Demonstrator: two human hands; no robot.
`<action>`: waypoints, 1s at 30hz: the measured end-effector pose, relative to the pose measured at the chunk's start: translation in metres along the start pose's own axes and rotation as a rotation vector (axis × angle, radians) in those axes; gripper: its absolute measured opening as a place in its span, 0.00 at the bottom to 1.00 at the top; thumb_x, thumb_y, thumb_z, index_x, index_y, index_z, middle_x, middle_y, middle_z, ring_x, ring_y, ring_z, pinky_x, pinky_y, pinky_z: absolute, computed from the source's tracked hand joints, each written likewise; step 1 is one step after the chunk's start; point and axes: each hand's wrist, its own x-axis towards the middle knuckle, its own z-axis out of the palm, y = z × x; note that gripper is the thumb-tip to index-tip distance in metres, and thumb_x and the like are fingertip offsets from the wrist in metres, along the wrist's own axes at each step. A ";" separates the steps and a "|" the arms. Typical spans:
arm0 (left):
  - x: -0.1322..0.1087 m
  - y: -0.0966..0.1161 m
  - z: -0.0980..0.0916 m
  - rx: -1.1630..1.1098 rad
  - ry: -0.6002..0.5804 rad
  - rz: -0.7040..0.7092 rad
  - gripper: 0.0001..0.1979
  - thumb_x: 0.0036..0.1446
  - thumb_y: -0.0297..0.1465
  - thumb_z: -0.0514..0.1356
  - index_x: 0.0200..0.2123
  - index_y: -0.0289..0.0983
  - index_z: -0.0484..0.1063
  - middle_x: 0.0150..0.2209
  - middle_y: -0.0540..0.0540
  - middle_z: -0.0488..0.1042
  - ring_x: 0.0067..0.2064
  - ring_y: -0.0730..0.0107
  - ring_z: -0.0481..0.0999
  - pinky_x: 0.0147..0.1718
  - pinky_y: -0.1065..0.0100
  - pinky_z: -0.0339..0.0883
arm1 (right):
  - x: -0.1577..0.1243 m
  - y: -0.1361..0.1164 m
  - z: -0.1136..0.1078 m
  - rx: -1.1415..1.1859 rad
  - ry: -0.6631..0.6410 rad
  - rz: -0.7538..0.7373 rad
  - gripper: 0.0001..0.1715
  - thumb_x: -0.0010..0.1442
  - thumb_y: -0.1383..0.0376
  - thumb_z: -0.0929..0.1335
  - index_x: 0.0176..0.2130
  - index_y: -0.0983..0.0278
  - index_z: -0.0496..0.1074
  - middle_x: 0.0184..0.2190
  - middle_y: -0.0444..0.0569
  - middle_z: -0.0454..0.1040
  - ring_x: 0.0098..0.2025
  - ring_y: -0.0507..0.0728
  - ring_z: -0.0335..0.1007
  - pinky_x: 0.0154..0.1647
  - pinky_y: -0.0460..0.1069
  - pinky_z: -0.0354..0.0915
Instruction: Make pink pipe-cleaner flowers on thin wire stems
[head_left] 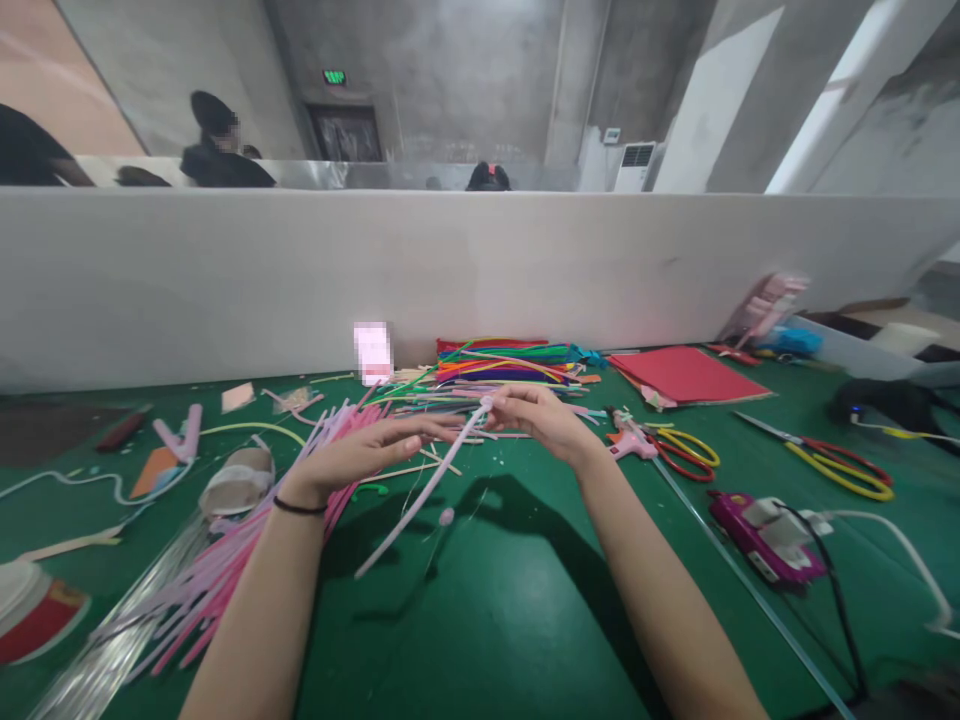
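Note:
My right hand point(536, 415) pinches the curled upper end of a pale lilac pipe cleaner point(420, 503). The stem slants down and left from there, its lower end free above the green table. Beside it, my left hand point(382, 450) has its fingers stretched out flat, the tips close to the pipe cleaner near its top; whether they touch it I cannot tell. A small pink bud point(447, 517) hangs or lies just right of the stem, with thin clear threads around it. Under and beyond my left forearm spreads a bundle of pink and lilac pipe cleaners point(217, 580).
Multicoloured pipe cleaners point(510, 362) lie by the white partition point(480, 265). On the right are red sheets point(686, 375), a pink glue gun point(634, 440), scissors point(832, 460) and a purple power strip point(765, 540). A paper cup point(37, 610) and tape roll point(238, 480) sit left.

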 end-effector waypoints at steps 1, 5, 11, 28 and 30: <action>0.000 0.000 0.001 -0.043 -0.074 -0.021 0.21 0.63 0.49 0.52 0.48 0.45 0.76 0.55 0.42 0.73 0.58 0.55 0.68 0.59 0.54 0.57 | 0.000 0.000 0.000 0.004 -0.003 0.002 0.15 0.54 0.55 0.73 0.35 0.63 0.76 0.29 0.46 0.77 0.34 0.52 0.74 0.42 0.48 0.68; -0.004 -0.008 -0.003 -0.200 -0.172 -0.021 0.31 0.59 0.56 0.50 0.46 0.37 0.75 0.45 0.36 0.78 0.49 0.53 0.75 0.52 0.54 0.65 | 0.001 0.002 0.000 0.069 0.005 0.015 0.14 0.52 0.56 0.74 0.35 0.63 0.76 0.29 0.46 0.77 0.34 0.52 0.74 0.42 0.48 0.68; -0.015 -0.001 -0.012 -0.174 -0.368 -0.081 0.23 0.51 0.44 0.67 0.48 0.40 0.75 0.48 0.38 0.78 0.49 0.53 0.76 0.51 0.56 0.67 | 0.002 0.005 -0.003 0.181 0.003 0.020 0.12 0.52 0.58 0.75 0.35 0.63 0.76 0.29 0.45 0.76 0.33 0.53 0.75 0.41 0.49 0.69; -0.034 -0.040 -0.029 -0.312 0.081 -0.225 0.18 0.48 0.46 0.68 0.27 0.35 0.76 0.24 0.44 0.78 0.21 0.70 0.74 0.22 0.72 0.67 | -0.001 0.000 -0.011 0.266 0.018 0.029 0.12 0.51 0.60 0.75 0.34 0.62 0.73 0.27 0.43 0.75 0.33 0.52 0.73 0.41 0.49 0.69; -0.035 -0.049 -0.033 -0.343 0.243 -0.193 0.18 0.46 0.44 0.70 0.25 0.34 0.74 0.22 0.46 0.76 0.20 0.74 0.71 0.23 0.73 0.67 | -0.002 0.000 -0.010 0.245 -0.009 0.036 0.12 0.51 0.60 0.75 0.34 0.63 0.74 0.28 0.44 0.75 0.32 0.52 0.73 0.42 0.50 0.69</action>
